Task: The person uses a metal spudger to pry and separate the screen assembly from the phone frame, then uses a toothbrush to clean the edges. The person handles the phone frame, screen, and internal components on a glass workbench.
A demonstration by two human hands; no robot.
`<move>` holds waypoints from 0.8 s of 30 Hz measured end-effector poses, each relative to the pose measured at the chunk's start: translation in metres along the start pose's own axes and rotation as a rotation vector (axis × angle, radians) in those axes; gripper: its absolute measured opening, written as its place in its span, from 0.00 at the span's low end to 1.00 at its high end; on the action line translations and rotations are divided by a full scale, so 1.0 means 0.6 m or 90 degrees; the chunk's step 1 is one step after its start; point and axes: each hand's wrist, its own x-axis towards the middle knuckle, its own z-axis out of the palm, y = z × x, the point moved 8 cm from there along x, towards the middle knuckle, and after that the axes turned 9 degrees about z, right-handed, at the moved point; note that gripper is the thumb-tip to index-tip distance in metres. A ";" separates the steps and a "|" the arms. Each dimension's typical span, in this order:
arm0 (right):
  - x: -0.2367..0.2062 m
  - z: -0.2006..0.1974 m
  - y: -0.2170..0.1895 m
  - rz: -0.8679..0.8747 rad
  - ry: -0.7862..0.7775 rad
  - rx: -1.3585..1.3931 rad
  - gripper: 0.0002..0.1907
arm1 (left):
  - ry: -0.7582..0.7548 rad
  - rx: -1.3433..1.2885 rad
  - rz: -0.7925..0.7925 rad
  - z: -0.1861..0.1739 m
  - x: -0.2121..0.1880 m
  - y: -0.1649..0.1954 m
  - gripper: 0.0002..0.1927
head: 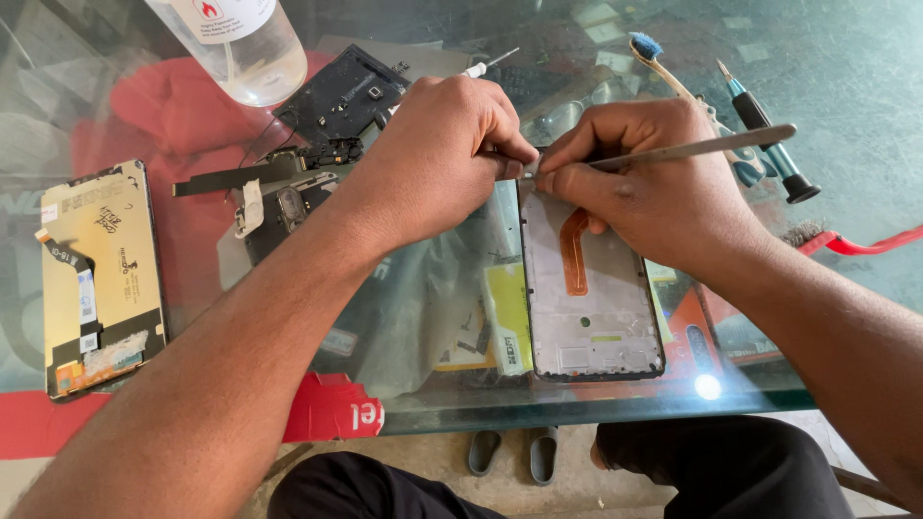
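Head view: your left hand (452,144) is pinched on something small, unclear what; your right hand (635,178) has its fingers clamped on metal tweezers (692,149) at the top edge of the phone frame (588,288), centre-right. A slip could tear the orange flex cable (574,252).

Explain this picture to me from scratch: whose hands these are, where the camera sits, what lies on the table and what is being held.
The single view comes from a camera on the person's head, looking down at their own bare hands over a glass table. The right hand holds metal tweezers at the top edge of an opened phone frame, and the left hand pinches there too. Nearby lie a detached phone screen, a clear bottle, a dark circuit board, a toothbrush and a screwdriver.
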 end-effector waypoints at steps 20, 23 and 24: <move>-0.008 0.005 -0.008 -0.029 -0.003 -0.036 0.03 | 0.023 0.022 -0.006 -0.007 -0.002 0.000 0.06; -0.014 0.012 -0.033 -0.149 -0.049 0.018 0.03 | 0.024 0.029 0.018 -0.012 -0.002 0.005 0.06; -0.008 0.009 -0.022 -0.088 -0.031 0.010 0.03 | 0.021 0.035 0.014 -0.013 -0.002 0.004 0.06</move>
